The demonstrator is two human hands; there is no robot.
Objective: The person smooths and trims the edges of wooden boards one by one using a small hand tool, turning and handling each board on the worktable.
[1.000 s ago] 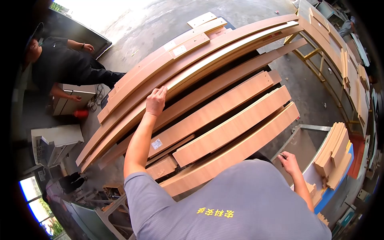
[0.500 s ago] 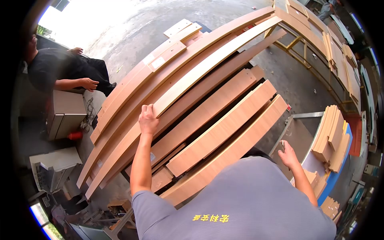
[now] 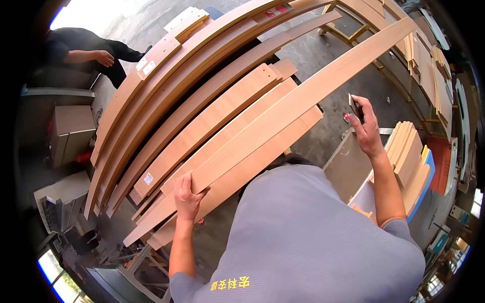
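Observation:
My left hand (image 3: 187, 198) is closed around the edge of a long wooden board (image 3: 303, 98), near its lower left end. The board lies slantwise over other pale wooden boards (image 3: 222, 132), its far end reaching up to the right. My right hand (image 3: 369, 129) is raised to the right of the boards, apart from them. Its fingers grip a small, flat, dark tool (image 3: 356, 107) with a pale edge, whose exact kind I cannot make out.
Curved wooden boards (image 3: 166, 91) lie in rows at the left. A co-worker's hand (image 3: 104, 58) shows beyond them. Short wooden pieces (image 3: 404, 156) are stacked at the right, near a red crate (image 3: 438, 164). A yellow frame (image 3: 359, 31) carries panels at the back right.
My left hand has drawn the long board toward me, off the curved rows and over the nearer boards. My right hand has risen with the small flat tool. The view has shifted.

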